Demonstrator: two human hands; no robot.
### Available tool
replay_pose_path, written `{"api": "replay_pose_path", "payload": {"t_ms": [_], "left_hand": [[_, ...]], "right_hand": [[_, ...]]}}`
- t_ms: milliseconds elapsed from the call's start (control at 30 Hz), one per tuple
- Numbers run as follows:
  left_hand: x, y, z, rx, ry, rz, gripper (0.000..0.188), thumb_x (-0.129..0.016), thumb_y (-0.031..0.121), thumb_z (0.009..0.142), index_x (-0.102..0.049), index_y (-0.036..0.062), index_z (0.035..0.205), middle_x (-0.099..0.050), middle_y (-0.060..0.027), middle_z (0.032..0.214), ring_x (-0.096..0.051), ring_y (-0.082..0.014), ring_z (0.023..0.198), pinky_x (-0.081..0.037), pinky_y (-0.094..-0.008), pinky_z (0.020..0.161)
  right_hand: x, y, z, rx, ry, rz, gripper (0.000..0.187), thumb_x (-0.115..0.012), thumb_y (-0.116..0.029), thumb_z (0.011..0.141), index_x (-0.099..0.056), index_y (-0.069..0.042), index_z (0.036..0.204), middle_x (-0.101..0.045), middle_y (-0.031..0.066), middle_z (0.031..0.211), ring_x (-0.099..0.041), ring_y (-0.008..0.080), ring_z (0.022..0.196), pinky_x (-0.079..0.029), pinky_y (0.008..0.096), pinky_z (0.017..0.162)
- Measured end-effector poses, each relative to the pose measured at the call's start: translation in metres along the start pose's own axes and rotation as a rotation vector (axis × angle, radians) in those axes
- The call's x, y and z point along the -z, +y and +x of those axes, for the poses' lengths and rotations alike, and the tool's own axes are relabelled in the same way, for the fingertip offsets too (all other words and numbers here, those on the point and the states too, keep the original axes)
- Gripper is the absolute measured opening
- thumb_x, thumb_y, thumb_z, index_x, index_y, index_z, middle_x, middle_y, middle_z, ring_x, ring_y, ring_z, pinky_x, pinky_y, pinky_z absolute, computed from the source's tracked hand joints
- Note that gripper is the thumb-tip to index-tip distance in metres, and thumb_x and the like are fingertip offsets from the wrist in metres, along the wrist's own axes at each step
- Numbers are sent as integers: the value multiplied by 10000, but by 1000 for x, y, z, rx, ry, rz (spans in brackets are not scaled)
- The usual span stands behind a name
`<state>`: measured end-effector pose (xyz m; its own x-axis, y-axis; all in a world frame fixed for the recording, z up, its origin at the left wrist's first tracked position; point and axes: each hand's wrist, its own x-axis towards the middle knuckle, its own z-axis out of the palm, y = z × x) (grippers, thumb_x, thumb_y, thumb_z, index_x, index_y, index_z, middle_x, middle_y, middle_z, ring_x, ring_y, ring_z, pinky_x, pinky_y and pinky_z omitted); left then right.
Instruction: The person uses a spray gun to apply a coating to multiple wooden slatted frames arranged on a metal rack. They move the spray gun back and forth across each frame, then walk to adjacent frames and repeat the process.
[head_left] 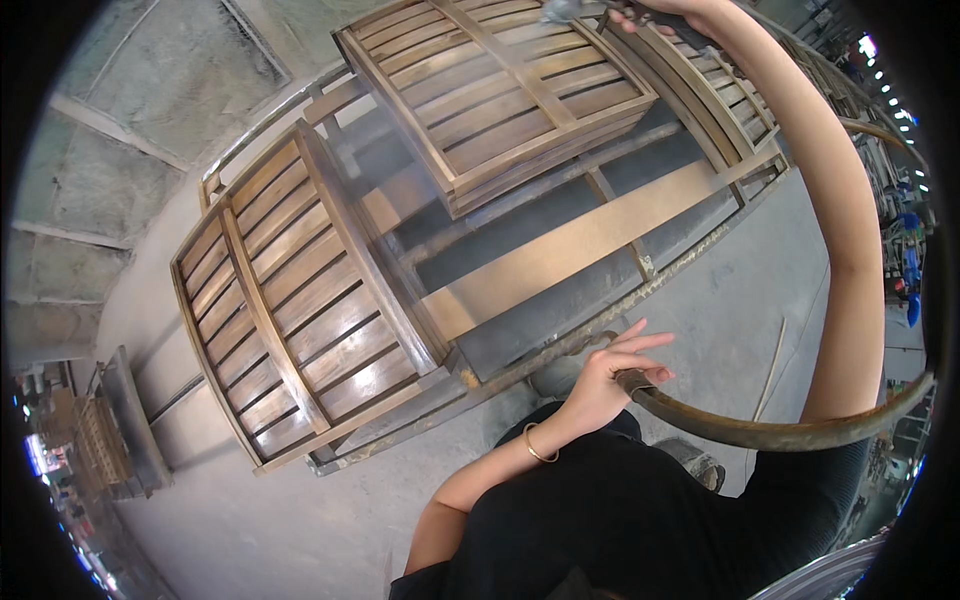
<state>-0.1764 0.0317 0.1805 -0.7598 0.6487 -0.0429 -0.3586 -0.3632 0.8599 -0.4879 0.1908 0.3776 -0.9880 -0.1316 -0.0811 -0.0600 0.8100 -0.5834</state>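
Note:
My right hand (655, 12) reaches far out at the top edge, its fingers closed round a spray gun (692, 32) that is partly cut off there. The gun's grey front part (562, 11) points left over a slatted wooden panel (490, 85), where a pale mist hangs. My left hand (605, 378) is near my body, thumb and forefinger round a brown-stained hose (760, 432), the other fingers stretched out. From there the hose curves away to the right. Another slatted panel (290, 300), brown and glossy, lies to the left, and a flat plank (570, 248) lies between.
A rusty metal frame (590, 325) carries the wood, its near rail close to my left hand. At far right lies a further slatted piece (735, 85). Large dusty wall panels (150, 110) stand at upper left. A thin stick (771, 368) lies on the grey floor.

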Motion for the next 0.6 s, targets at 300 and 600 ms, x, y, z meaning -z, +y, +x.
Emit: {"api": "replay_pose_path", "payload": {"t_ms": [300,600], "left_hand": [[11,-4,27,-37,81,-27,151,-639,-48,803,-724,12,912,-582,-113,1287,-357,-317,1352,-331,-395,1074],[-2,-7,60,-34,132,100,225,-601,-136,749,-715,-12,898,-577,-116,1294,-322,-317,1372,-360,-387,1056]], "right_hand": [[33,105,53,173,640,-644,476,-730,-470,728,-642,-3,713,-631,190,635,-652,315,625,-520,402,607],[-19,28,66,210,13,462,248,-688,-323,859,-659,-81,815,-579,-21,655,-502,68,517,-445,242,446]]}}
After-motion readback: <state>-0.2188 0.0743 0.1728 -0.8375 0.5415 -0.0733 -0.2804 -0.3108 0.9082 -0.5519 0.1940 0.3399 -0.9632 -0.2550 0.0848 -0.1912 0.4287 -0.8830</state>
